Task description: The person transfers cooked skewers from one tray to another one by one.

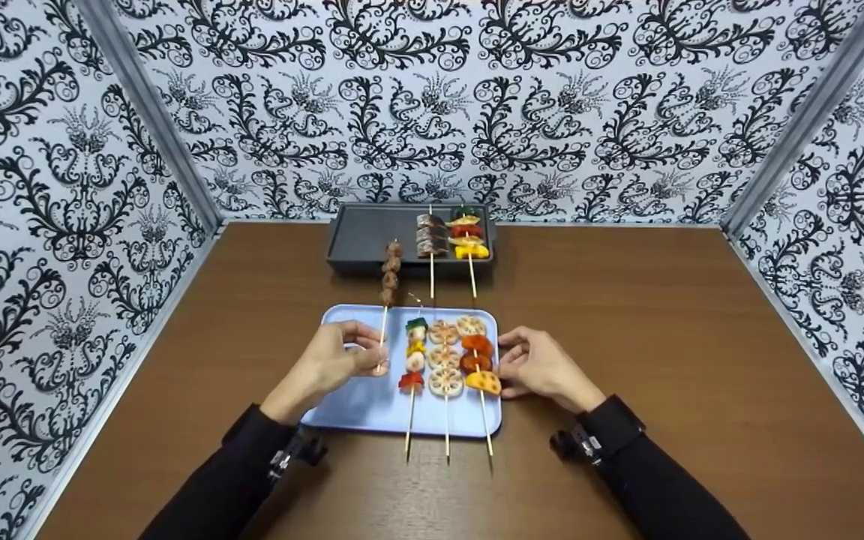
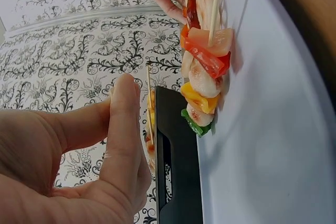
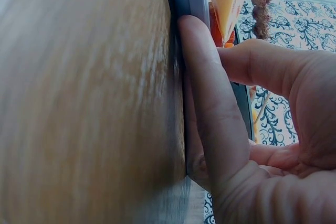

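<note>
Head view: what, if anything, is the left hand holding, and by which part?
The left hand holds the skewer of brown pieces by the lower part of its bare stick.

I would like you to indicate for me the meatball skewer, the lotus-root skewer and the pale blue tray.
Meatball skewer [image 1: 389, 280]: head view, on one of its brown balls.
Lotus-root skewer [image 1: 444, 358]: head view, on its middle slice.
Pale blue tray [image 1: 364, 409]: head view, on its bare lower-left part.
</note>
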Demonstrator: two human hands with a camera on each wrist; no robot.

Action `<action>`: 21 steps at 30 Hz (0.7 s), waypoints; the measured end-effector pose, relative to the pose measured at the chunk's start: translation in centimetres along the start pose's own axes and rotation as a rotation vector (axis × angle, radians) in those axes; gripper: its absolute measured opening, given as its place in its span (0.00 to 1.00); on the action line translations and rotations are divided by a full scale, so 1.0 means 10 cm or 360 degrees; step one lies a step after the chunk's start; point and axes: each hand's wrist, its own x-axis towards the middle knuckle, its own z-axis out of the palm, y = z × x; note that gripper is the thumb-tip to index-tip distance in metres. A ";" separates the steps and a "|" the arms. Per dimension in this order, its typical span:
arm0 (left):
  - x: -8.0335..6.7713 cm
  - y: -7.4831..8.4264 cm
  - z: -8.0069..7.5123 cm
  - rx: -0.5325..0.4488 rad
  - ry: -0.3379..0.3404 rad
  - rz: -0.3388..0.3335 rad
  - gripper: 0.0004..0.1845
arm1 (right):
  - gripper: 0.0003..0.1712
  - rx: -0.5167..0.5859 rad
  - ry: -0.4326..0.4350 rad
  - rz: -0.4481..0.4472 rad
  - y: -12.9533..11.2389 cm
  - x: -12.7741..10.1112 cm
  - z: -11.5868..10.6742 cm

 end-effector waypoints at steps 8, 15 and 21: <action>-0.07 -0.03 0.02 0.0003 0.0020 -0.0050 0.15 | 0.31 0.0010 -0.0008 0.0012 -0.01 -0.01 0.00; -0.12 -0.06 0.03 0.0015 -0.0003 -0.0042 0.14 | 0.30 0.0014 0.0001 0.0015 0.00 0.00 -0.01; -0.17 -0.09 0.01 0.0039 -0.0018 -0.0052 0.14 | 0.30 -0.0019 0.0018 0.0025 -0.01 0.00 0.00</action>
